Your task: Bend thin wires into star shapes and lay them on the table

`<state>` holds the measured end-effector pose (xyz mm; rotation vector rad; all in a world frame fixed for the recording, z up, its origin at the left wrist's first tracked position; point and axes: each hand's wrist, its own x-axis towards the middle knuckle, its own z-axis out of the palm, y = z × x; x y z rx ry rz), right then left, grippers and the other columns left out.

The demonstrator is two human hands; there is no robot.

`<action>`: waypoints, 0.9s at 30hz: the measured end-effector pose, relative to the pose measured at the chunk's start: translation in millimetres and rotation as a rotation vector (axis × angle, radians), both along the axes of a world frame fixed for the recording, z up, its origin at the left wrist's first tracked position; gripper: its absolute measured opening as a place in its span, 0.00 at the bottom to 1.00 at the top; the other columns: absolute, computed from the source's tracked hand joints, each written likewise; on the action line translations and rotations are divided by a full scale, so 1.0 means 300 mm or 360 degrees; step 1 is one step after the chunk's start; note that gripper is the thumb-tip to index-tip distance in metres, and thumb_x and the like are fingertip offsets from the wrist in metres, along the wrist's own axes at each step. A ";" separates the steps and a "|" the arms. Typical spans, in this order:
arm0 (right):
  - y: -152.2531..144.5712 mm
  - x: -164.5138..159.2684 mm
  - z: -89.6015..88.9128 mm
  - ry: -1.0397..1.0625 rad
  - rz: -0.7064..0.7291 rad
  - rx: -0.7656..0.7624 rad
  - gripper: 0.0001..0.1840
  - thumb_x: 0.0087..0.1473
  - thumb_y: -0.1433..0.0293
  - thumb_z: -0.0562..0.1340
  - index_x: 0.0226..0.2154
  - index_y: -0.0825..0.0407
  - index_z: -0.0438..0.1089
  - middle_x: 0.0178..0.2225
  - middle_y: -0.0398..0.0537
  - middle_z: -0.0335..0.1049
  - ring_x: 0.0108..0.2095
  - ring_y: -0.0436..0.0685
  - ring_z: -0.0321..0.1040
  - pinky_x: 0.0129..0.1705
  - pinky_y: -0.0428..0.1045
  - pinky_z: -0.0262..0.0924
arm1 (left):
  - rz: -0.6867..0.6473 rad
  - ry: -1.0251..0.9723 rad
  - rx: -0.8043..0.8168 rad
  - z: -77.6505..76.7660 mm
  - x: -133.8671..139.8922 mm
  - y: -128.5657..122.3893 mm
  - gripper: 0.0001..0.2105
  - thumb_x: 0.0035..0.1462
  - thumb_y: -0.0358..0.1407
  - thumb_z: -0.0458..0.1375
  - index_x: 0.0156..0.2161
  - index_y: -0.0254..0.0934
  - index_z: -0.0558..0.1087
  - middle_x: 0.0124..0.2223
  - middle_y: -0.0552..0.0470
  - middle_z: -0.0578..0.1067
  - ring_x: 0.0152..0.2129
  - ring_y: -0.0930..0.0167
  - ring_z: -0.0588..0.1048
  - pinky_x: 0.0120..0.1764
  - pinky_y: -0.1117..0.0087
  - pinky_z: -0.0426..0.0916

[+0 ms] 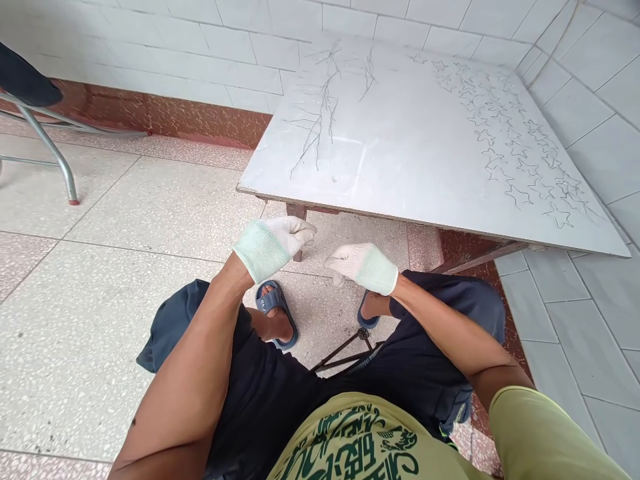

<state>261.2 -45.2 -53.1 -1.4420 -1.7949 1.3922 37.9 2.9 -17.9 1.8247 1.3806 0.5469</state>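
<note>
My left hand (277, 243), in a white glove with a pale green cuff, is held just in front of the table's near edge, thumb and fingers pinched together. My right hand (359, 265), gloved alike, faces it a short gap away and a little lower, its fingers also closed in a pinch. Whatever either hand may hold is too thin or hidden to make out. Beyond them, on the white tabletop (410, 153), thin dark wires (320, 123) lie in a loose branching bunch at the left. Several star-shaped bent wires (520, 143) spread over its right side.
The table stands against a tiled wall (240, 47), with its wooden leg (297, 220) under the near edge. A metal chair leg (55, 147) is at the far left. Between my slippered feet (277, 317) a dark folding frame (350, 350) shows above the speckled floor (125, 320).
</note>
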 end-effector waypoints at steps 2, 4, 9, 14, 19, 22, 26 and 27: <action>0.000 0.008 0.012 0.0010 -0.0009 0.0016 0.14 0.63 0.61 0.66 0.30 0.49 0.81 0.23 0.44 0.78 0.28 0.55 0.75 0.33 0.48 0.66 | -0.0071 -0.0105 -0.0047 0.004 -0.025 0.005 0.23 0.66 0.54 0.54 0.41 0.38 0.83 0.34 0.47 0.85 0.31 0.64 0.81 0.43 0.63 0.76; -0.001 0.016 0.035 0.0030 -0.0033 0.0037 0.13 0.63 0.63 0.65 0.28 0.49 0.79 0.23 0.43 0.78 0.29 0.55 0.76 0.35 0.48 0.67 | -0.0123 -0.0291 -0.0144 0.004 -0.050 0.015 0.32 0.67 0.61 0.50 0.47 0.34 0.83 0.42 0.40 0.86 0.37 0.60 0.84 0.48 0.58 0.77; -0.006 0.044 0.091 0.0138 -0.0143 0.0031 0.14 0.61 0.64 0.66 0.25 0.49 0.75 0.23 0.43 0.78 0.29 0.56 0.77 0.40 0.50 0.69 | -0.0099 -0.0678 -0.0417 -0.008 -0.081 0.033 0.45 0.63 0.71 0.47 0.50 0.26 0.82 0.41 0.30 0.85 0.39 0.51 0.85 0.48 0.52 0.77; 0.013 0.087 0.081 0.0301 -0.0176 0.0122 0.14 0.60 0.59 0.66 0.28 0.49 0.75 0.25 0.44 0.79 0.31 0.57 0.79 0.43 0.52 0.70 | -0.0122 -0.0620 -0.0275 0.026 -0.079 0.007 0.34 0.65 0.63 0.56 0.49 0.30 0.82 0.42 0.35 0.87 0.37 0.57 0.85 0.50 0.54 0.77; 0.038 0.111 0.053 0.0545 -0.0132 0.0152 0.16 0.61 0.55 0.66 0.31 0.50 0.75 0.23 0.44 0.78 0.28 0.57 0.78 0.41 0.52 0.70 | -0.0040 -0.0343 -0.0239 0.030 -0.070 0.016 0.18 0.56 0.50 0.66 0.42 0.36 0.82 0.39 0.43 0.87 0.37 0.61 0.85 0.46 0.58 0.78; 0.036 0.107 0.055 0.0571 -0.0191 0.0186 0.17 0.61 0.54 0.66 0.31 0.50 0.74 0.22 0.44 0.78 0.27 0.56 0.77 0.39 0.52 0.69 | 0.0029 -0.0477 -0.0241 0.022 -0.065 0.022 0.16 0.53 0.48 0.68 0.39 0.37 0.82 0.35 0.44 0.86 0.37 0.61 0.85 0.47 0.59 0.79; 0.021 0.082 0.068 0.0466 -0.0363 0.0223 0.16 0.60 0.55 0.66 0.30 0.50 0.74 0.23 0.44 0.77 0.26 0.55 0.76 0.35 0.50 0.68 | 0.0118 -0.0577 -0.0204 0.030 -0.056 0.013 0.17 0.52 0.52 0.68 0.32 0.38 0.80 0.32 0.45 0.85 0.37 0.61 0.85 0.48 0.58 0.79; 0.017 0.075 0.070 0.0433 -0.0406 0.0227 0.15 0.60 0.56 0.65 0.30 0.50 0.74 0.23 0.44 0.78 0.26 0.55 0.76 0.34 0.50 0.68 | 0.0134 -0.0582 -0.0198 0.033 -0.054 0.011 0.17 0.52 0.52 0.68 0.33 0.38 0.80 0.32 0.44 0.86 0.36 0.61 0.85 0.47 0.58 0.79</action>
